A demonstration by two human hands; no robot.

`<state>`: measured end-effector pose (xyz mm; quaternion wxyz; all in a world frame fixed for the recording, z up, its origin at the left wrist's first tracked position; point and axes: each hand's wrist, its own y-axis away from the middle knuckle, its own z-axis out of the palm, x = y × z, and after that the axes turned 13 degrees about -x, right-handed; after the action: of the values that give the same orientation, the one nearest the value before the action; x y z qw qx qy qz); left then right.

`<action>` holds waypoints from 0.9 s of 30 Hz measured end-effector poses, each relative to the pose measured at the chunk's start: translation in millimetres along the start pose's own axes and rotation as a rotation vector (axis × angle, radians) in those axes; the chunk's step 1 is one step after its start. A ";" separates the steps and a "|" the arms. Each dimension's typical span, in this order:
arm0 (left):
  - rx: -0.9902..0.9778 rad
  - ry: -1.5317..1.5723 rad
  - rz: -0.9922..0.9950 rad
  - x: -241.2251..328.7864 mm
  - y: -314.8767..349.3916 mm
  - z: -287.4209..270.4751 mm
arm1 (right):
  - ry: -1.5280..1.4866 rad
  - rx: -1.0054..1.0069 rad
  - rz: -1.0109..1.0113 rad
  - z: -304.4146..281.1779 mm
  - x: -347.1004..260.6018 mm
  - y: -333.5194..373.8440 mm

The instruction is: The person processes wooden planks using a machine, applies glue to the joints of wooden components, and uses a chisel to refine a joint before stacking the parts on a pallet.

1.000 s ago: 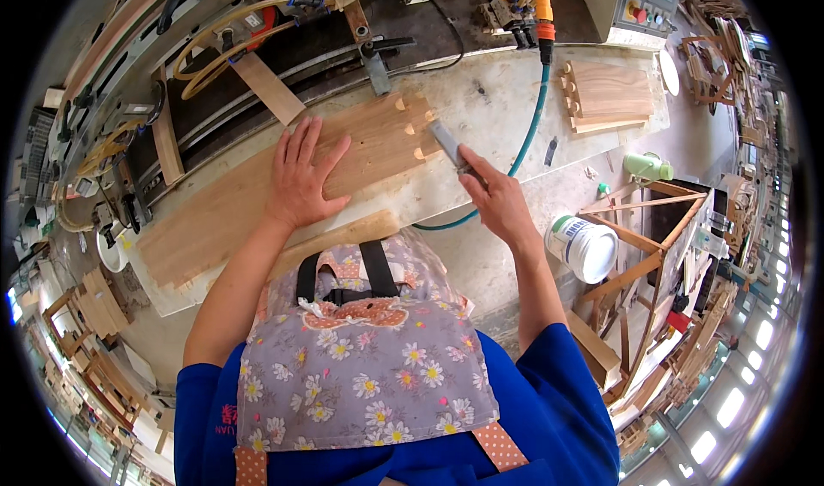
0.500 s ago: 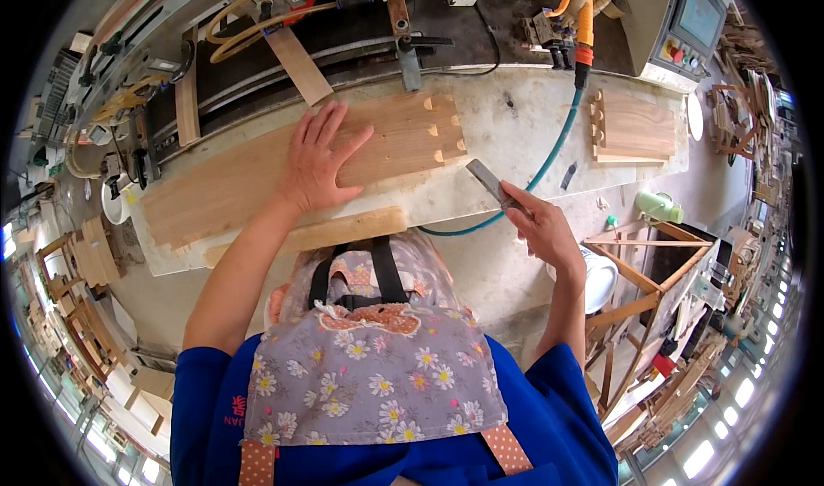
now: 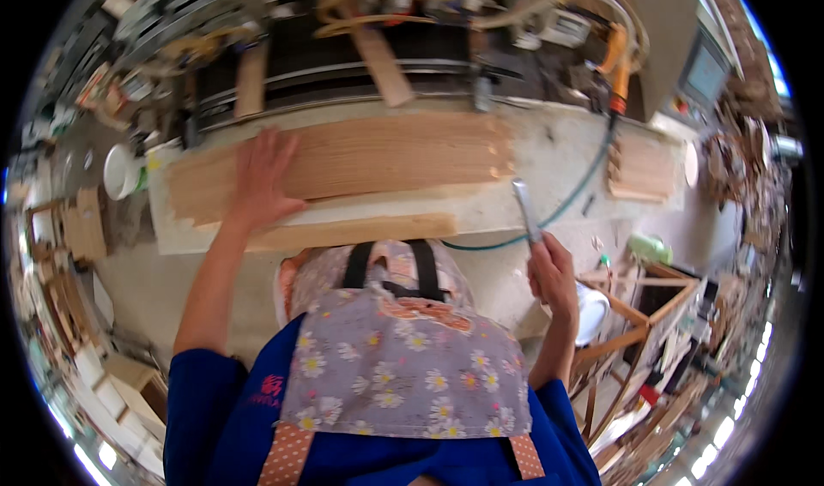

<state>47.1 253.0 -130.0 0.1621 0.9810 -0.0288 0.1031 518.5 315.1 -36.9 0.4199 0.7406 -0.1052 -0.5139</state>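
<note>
A long, pale brown wooden board (image 3: 378, 156) lies on the worktop, with rounded notches cut along its right end. My left hand (image 3: 264, 181) rests flat on the left part of this board, fingers spread. In my right hand (image 3: 552, 273) is a flat steel chisel (image 3: 525, 207), its blade pointing up and away, just off the board's notched end. The fist hides the tool's handle. A narrower wood strip (image 3: 360, 230) lies along the near edge of the worktop, close to my apron.
A machine with clamps and hoses (image 3: 386, 23) runs along the back. A teal hose (image 3: 573, 196) curves over the worktop (image 3: 549, 134). Shorter notched boards (image 3: 642, 167) lie at the right. A wooden frame (image 3: 635, 314) and a white bucket (image 3: 592, 314) stand at lower right.
My left hand has slid leftward along the board. The chisel has turned more upright in my right hand. The whole view has shifted, and the picture is blurred.
</note>
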 end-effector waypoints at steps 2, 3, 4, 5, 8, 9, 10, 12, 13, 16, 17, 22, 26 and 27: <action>0.021 0.056 0.028 -8.4 5.1 -5.1 | 0.008 0.006 -0.087 5.9 4.3 0.5; 0.032 0.130 0.073 -3.5 -3.3 -8.0 | 0.019 0.008 -0.122 12.3 -0.9 1.6; 0.083 0.129 0.145 -2.6 -11.7 -8.0 | 0.029 0.017 -0.149 23.5 -11.6 2.6; 0.089 0.081 0.155 0.8 -18.1 -0.8 | 0.053 0.029 -0.171 31.6 -24.5 2.0; 0.016 0.077 0.136 33.2 -25.9 -6.0 | 0.160 -0.101 -0.253 65.6 -61.4 -10.6; 0.029 0.094 0.181 41.3 -30.8 -1.9 | 0.218 -0.118 -0.259 80.2 -75.9 -15.1; 0.087 0.136 0.210 48.9 -35.3 5.9 | 0.264 -0.192 -0.226 95.5 -90.9 -23.6; 0.203 0.210 0.261 56.7 -37.1 21.0 | 0.440 -0.232 -0.242 135.2 -115.0 -39.0; 0.213 0.262 0.260 55.9 -34.1 24.1 | 0.512 -0.254 -0.301 151.5 -121.4 -49.5; 0.318 0.357 0.162 37.7 -14.7 25.2 | 0.940 -0.366 -0.457 211.3 -158.8 -75.7; 0.396 0.353 0.087 25.9 -9.7 34.6 | 1.011 -0.400 -0.501 231.9 -167.6 -85.8; 0.076 0.265 -0.055 0.4 -6.0 51.5 | 1.365 -0.418 -0.782 322.5 -189.9 -137.6; 0.076 0.403 -0.050 1.1 -2.5 46.2 | 1.552 -0.424 -0.773 362.6 -202.8 -153.3; 0.150 0.377 -0.056 1.7 -1.3 48.8 | 1.584 -0.426 -0.750 367.1 -205.5 -155.0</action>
<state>58.3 238.4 -175.2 0.0937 0.9540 0.0373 0.2824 71.5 344.1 -55.5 0.3024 0.7701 0.5606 0.0349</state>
